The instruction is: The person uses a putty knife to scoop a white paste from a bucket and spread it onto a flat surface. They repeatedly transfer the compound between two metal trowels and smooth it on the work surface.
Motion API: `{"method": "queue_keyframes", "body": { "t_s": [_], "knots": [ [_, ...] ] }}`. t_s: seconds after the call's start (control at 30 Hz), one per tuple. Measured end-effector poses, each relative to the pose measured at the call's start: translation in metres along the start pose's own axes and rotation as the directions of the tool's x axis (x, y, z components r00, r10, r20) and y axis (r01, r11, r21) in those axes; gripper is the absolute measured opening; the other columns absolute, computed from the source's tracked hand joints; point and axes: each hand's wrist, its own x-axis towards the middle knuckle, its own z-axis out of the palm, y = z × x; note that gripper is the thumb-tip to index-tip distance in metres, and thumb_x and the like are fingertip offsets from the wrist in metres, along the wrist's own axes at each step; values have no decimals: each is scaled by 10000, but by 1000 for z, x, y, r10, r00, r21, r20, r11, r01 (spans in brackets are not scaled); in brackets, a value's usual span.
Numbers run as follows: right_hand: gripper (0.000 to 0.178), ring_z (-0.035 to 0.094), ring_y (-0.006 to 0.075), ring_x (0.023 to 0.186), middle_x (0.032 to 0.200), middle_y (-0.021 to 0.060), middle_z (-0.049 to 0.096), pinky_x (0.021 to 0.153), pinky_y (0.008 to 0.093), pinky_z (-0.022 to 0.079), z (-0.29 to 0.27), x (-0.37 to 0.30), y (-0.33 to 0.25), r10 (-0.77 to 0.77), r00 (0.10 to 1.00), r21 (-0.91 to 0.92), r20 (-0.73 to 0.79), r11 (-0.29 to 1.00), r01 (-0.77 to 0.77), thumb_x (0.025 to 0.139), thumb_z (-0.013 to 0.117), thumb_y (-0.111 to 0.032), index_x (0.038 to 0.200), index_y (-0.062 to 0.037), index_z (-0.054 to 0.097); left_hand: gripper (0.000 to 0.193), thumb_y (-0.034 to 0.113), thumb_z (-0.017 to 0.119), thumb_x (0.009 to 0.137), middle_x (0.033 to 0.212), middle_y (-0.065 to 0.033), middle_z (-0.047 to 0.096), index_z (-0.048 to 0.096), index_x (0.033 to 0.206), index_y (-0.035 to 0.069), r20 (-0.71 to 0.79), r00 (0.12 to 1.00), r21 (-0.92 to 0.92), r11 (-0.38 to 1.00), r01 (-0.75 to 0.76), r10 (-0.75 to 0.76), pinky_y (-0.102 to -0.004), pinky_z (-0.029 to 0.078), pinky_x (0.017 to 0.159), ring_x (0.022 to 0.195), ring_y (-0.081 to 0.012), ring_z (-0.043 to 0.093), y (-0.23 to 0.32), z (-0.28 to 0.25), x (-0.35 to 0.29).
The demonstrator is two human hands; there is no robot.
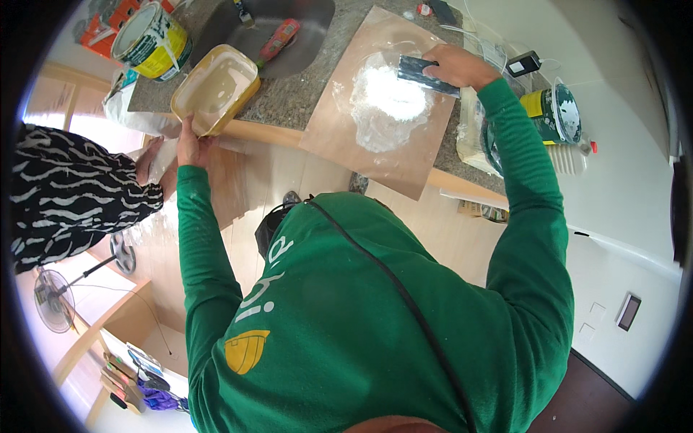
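My left hand (192,146) grips the near rim of a yellow rectangular baking dish (216,81) with a cream inside, thumb over the edge. The dish is tilted at the counter's front edge, and a little pale residue shows inside. My right hand (462,68) is closed round a wide, flat scraper (427,76) with a dark, white-smeared surface. The scraper lies low over the far right part of a white powder heap (386,101); whether it touches the powder I cannot tell. The powder spreads over a brown board (328,131) that overhangs the counter.
A sink (310,43) behind the dish holds a red-handled tool (280,37) and a brush (244,14). Tubs stand at left (153,43) and right (552,115). A black charger (523,63) with cables lies on the right. Another person in patterned black-and-white clothing (79,195) is close on the left.
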Motion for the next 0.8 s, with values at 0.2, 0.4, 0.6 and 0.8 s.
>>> {"method": "queue_keyframes", "body": {
  "t_s": [0.2,0.4,0.6,0.8],
  "knots": [
    [295,661,358,1036,1034,150,695,897,469,538,28,-20,-29,-12,985,-152,-171,988,-14,885,629,-146,1153,-139,751,554,337,641,937,1329,-110,621,502,1404,72,-68,995,-209,974,-87,74,-453,539,952,1172,-283,635,-2,19,-8],
    [305,677,339,1030,1024,134,716,909,461,545,34,-41,-43,37,991,-180,-126,982,-59,861,609,-113,1114,-161,772,584,330,669,891,1345,-84,613,507,1400,92,-70,992,-267,957,-116,101,-451,534,965,1205,-277,619,-6,19,-27],
    [310,679,388,1008,1015,199,718,889,491,536,31,-48,-63,124,992,-45,15,991,-124,875,589,-126,1139,-113,751,602,328,685,889,1353,-71,610,504,1407,79,-61,988,-275,949,-154,142,-442,541,960,1212,-267,620,-11,19,-42],
    [280,684,403,964,984,219,717,878,497,536,39,-50,-77,126,989,75,-76,990,-121,888,603,-149,1118,-101,755,586,323,661,907,1350,-79,612,499,1413,77,15,985,-263,951,-161,171,-448,549,950,1213,-268,620,1,53,-62]
  ]
}}
